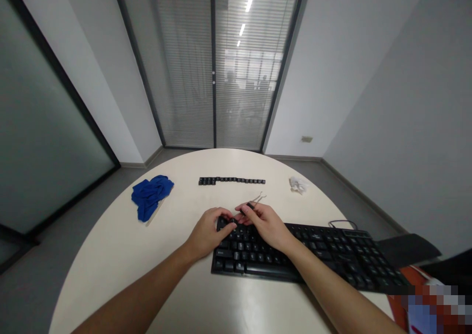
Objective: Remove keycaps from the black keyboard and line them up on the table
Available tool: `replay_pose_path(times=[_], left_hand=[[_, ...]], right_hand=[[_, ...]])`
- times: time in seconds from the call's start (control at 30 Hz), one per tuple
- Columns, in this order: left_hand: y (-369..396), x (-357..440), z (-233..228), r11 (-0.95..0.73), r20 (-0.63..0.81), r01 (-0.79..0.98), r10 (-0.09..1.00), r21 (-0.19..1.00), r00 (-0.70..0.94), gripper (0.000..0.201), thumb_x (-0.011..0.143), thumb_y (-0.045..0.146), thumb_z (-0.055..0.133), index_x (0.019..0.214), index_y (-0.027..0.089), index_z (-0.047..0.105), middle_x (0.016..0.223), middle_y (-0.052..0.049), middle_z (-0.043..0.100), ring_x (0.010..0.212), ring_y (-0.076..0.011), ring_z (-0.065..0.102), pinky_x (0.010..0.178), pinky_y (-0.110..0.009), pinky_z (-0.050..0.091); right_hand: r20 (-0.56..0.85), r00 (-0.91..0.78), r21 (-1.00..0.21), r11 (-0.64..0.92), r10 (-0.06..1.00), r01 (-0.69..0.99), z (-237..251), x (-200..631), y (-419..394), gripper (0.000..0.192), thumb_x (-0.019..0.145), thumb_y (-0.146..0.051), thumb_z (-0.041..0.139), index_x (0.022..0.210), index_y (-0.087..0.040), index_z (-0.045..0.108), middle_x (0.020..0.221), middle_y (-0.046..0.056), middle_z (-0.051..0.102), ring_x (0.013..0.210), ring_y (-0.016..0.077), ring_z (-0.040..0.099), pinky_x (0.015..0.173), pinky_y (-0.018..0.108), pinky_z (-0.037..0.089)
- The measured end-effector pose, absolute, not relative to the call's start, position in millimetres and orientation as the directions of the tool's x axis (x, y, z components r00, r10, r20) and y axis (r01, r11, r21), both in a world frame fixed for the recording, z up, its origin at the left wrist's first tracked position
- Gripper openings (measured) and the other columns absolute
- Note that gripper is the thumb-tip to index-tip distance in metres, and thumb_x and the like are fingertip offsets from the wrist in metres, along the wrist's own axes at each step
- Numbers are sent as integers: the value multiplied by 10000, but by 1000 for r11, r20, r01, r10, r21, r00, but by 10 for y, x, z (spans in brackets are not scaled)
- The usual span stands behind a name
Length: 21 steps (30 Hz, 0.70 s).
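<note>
A black keyboard (273, 270) lies on the round table in front of me, its left end under my hands. My left hand (208, 233) is over the upper left keys, thumb and fingers closed around what looks like a small black keycap (233, 221). Just beside it, my right hand (267, 226) grips the dark handle of a keycap puller (249, 205). The puller's thin wire prongs point away from me, with nothing between them. Farther back, loose black keycaps (232, 179) stand in a long row, with a short second row at its left end.
A crumpled blue cloth (151, 196) lies at the left of the table (129, 275), with a thin pale stick (155, 213) by it. Crumpled white material (298, 185) sits at the right. The keyboard's right end reaches past the table edge, near a dark chair (409, 249).
</note>
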<state>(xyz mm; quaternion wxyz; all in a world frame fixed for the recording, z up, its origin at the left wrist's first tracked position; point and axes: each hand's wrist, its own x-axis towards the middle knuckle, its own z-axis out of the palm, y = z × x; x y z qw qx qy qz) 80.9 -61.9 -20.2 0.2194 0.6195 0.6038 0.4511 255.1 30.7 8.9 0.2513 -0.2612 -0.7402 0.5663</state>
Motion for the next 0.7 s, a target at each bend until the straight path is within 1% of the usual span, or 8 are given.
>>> replay_pose_path(times=[0.1,0.23,0.33,0.4,0.43,0.57,0.6,0.7], left_hand=[[-615,805,-206,-169,281,516,948,840,-146,134,815,271,676,927,199,661,929,-31,703,907,-198,641,879,-353,492],[-602,801,-221,-187,279,430,947,883,-162,169,792,248,697,940,184,645,907,-27,694,885,-185,644,849,-327,499],[-599,791,-231,-186,280,441,947,878,-159,141,797,249,700,910,185,643,887,-22,692,867,-182,647,828,-323,502],[-601,780,-235,-189,304,511,940,838,-152,128,807,263,698,901,193,647,890,-24,697,876,-192,645,843,-344,500],[-603,774,-236,-197,327,561,934,804,-141,126,812,274,698,901,199,649,893,-23,702,885,-198,645,878,-367,492],[-605,751,-246,-260,423,730,905,632,-44,132,825,299,705,914,219,649,912,1,728,892,-196,654,1061,-469,372],[-604,746,-252,-277,440,752,898,597,-19,137,829,298,705,926,221,646,924,6,733,889,-191,659,1075,-474,356],[-599,732,-274,-319,487,792,873,520,32,140,850,290,690,960,223,635,957,11,738,894,-182,666,1064,-468,369]], right_hand=[[82,-740,-964,242,667,111,62,2556,326,484,923,-591,481,1053,-169,678,920,71,736,876,196,697,822,333,543],[44,-741,-971,203,670,126,53,2563,335,510,929,-596,465,1082,-156,673,927,85,737,878,196,700,826,338,541],[18,-744,-974,179,668,137,61,2568,336,530,924,-612,456,1107,-162,667,942,92,740,907,206,702,838,351,539],[12,-749,-974,177,663,141,66,2570,342,537,922,-618,455,1113,-163,666,946,94,741,919,210,701,840,354,536],[12,-751,-974,176,660,140,66,2570,347,537,922,-617,456,1114,-162,666,948,93,741,919,209,701,836,351,536],[7,-758,-975,171,653,139,50,2568,366,511,929,-595,468,1105,-157,665,944,87,740,895,198,698,809,330,533],[6,-758,-975,171,652,139,43,2567,369,507,931,-589,470,1103,-155,665,943,87,739,890,196,697,804,328,532],[12,-745,-974,175,667,142,30,2566,365,501,935,-581,470,1099,-150,668,948,90,737,895,199,692,803,330,531]])
